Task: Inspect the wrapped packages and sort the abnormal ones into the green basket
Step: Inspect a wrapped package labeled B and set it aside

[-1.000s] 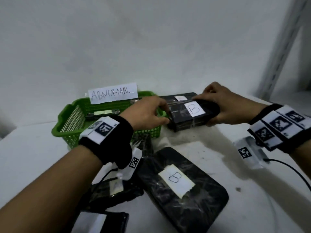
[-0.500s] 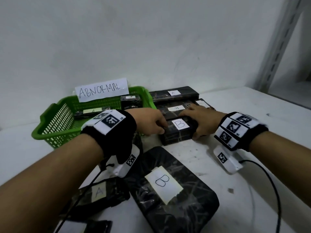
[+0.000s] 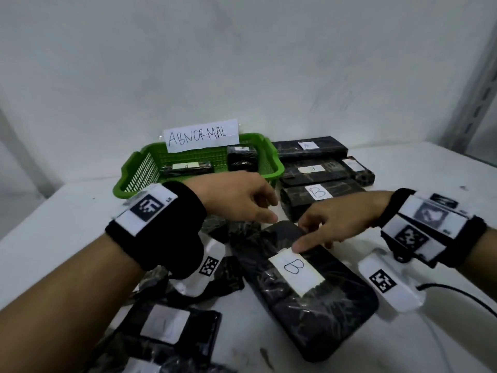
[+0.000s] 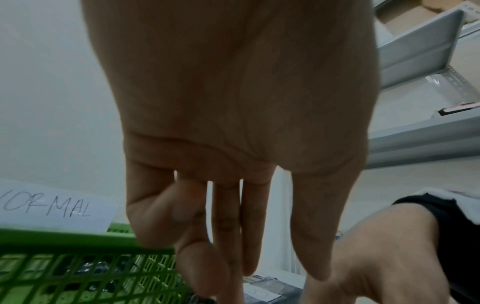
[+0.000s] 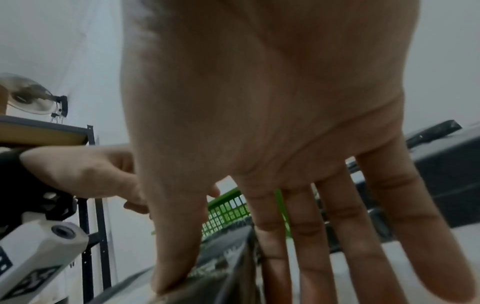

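A large flat black wrapped package [image 3: 325, 319] with a white "B" label lies on the white table in front of me. My right hand [image 3: 309, 243] is at its far end. The thumb [image 5: 174, 257] rests on the top face by the label, and the straight fingers [image 5: 306, 246] reach down past its edge. My left hand [image 3: 269, 214] hovers over the package's far left corner with fingers loosely extended, holding nothing. Behind the hands lies a smaller "B" package [image 3: 320, 195]. The green basket [image 3: 277, 168] marked "ABNORMAL" stands at the back left with two black packages in it.
Three more black packages [image 3: 309, 149] are stacked at the back, right of the basket. Further wrapped packages [image 3: 166, 327] lie near my left forearm. A black cable [image 3: 457, 292] runs off my right wrist camera. A metal shelf upright [image 3: 478, 90] rises at the right.
Both hands let go of the smaller "B" package, left lying by the stack, and drew back toward me onto the large "B" package.
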A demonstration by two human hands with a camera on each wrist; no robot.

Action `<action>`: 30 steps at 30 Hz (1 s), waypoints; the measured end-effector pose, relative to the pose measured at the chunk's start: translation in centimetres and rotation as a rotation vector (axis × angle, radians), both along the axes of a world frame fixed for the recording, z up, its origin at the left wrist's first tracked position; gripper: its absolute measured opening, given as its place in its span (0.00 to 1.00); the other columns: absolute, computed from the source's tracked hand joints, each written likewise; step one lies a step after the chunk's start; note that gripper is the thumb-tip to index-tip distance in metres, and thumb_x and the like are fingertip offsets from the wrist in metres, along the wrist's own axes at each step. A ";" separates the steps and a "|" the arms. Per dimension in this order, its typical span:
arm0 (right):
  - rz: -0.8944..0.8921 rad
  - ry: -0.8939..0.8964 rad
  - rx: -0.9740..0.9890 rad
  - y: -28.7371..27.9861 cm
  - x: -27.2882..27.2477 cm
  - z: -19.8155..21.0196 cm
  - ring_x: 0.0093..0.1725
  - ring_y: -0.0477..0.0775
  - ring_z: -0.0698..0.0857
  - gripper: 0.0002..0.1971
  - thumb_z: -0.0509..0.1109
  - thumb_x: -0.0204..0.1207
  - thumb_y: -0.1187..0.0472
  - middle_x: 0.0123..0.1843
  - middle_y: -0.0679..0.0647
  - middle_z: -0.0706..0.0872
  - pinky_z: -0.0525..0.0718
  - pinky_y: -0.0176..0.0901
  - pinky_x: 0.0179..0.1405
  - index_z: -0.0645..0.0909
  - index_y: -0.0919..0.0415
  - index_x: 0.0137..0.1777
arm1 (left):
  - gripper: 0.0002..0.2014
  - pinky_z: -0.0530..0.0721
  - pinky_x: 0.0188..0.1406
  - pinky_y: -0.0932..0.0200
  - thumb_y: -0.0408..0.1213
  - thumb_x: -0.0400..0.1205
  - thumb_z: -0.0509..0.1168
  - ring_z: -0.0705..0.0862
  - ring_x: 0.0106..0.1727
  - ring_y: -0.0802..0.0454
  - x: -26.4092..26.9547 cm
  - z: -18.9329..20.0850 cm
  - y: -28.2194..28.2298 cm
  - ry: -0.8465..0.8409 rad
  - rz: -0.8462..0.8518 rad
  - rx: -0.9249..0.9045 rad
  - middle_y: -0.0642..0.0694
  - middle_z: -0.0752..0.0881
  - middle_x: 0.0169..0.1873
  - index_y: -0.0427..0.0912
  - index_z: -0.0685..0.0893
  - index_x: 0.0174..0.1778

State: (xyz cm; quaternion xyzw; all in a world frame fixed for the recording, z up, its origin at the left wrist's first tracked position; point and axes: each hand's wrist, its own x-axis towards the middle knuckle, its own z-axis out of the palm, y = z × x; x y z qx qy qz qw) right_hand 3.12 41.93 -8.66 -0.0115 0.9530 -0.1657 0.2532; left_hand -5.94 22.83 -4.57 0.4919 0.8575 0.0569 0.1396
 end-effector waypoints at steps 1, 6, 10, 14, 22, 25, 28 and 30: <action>-0.021 -0.013 -0.035 0.0 0.0 -0.5 0.48 0.50 0.90 0.24 0.69 0.76 0.32 0.51 0.48 0.91 0.89 0.50 0.53 0.86 0.53 0.55 | 0.22 0.78 0.51 0.67 0.56 0.82 0.68 0.84 0.56 0.61 0.0 -0.2 -0.4 -0.020 0.002 0.008 0.60 0.87 0.58 0.55 0.81 0.72; -0.151 0.012 -0.269 0.0 0.7 0.8 0.59 0.58 0.91 0.16 0.73 0.79 0.46 0.57 0.50 0.91 0.90 0.44 0.54 0.82 0.51 0.62 | 0.28 0.79 0.52 0.65 0.64 0.79 0.65 0.82 0.53 0.66 0.1 -0.2 -2.4 -0.093 0.055 0.066 0.61 0.84 0.60 0.59 0.76 0.75; -0.152 0.182 -0.455 0.3 1.3 4.3 0.52 0.51 0.91 0.14 0.76 0.76 0.54 0.52 0.45 0.92 0.91 0.40 0.45 0.82 0.49 0.61 | 0.38 0.85 0.62 0.54 0.69 0.68 0.64 0.86 0.59 0.58 0.3 0.5 -3.8 -0.279 0.139 0.253 0.58 0.85 0.63 0.62 0.72 0.77; -0.148 0.490 -0.451 -0.8 0.8 7.3 0.49 0.55 0.91 0.28 0.79 0.64 0.43 0.52 0.52 0.92 0.89 0.52 0.50 0.83 0.56 0.61 | 0.25 0.90 0.58 0.53 0.50 0.74 0.74 0.90 0.57 0.54 0.5 0.9 -5.0 -0.549 0.177 0.609 0.49 0.90 0.58 0.56 0.81 0.67; -0.437 0.934 -1.028 -4.0 -2.5 8.0 0.52 0.49 0.91 0.35 0.83 0.64 0.42 0.56 0.51 0.91 0.87 0.47 0.45 0.81 0.54 0.70 | 0.19 0.90 0.35 0.56 0.32 0.83 0.66 0.91 0.43 0.54 -2.1 0.9 -8.5 -0.649 0.374 1.246 0.50 0.89 0.48 0.38 0.76 0.71; -0.389 0.831 -1.209 -6.3 -4.5 6.7 0.52 0.56 0.91 0.28 0.81 0.70 0.57 0.57 0.57 0.92 0.90 0.48 0.45 0.80 0.63 0.70 | 0.23 0.87 0.32 0.59 0.36 0.78 0.70 0.89 0.44 0.56 -2.9 0.5 -10.1 -0.638 0.413 1.301 0.48 0.88 0.50 0.41 0.77 0.70; -0.383 0.790 -1.298 -7.9 -5.6 6.1 0.50 0.56 0.92 0.30 0.83 0.66 0.59 0.56 0.60 0.92 0.91 0.48 0.48 0.82 0.65 0.68 | 0.21 0.86 0.36 0.61 0.41 0.77 0.66 0.87 0.51 0.53 -3.3 0.2 -11.3 -0.627 0.453 1.343 0.47 0.86 0.55 0.45 0.78 0.68; -0.366 0.777 -1.311 -9.1 -6.2 5.7 0.49 0.56 0.92 0.28 0.80 0.67 0.60 0.56 0.61 0.92 0.91 0.45 0.46 0.82 0.66 0.68 | 0.22 0.86 0.45 0.58 0.45 0.75 0.68 0.87 0.54 0.52 -3.7 0.0 -12.2 -0.582 0.479 1.368 0.48 0.87 0.55 0.47 0.79 0.65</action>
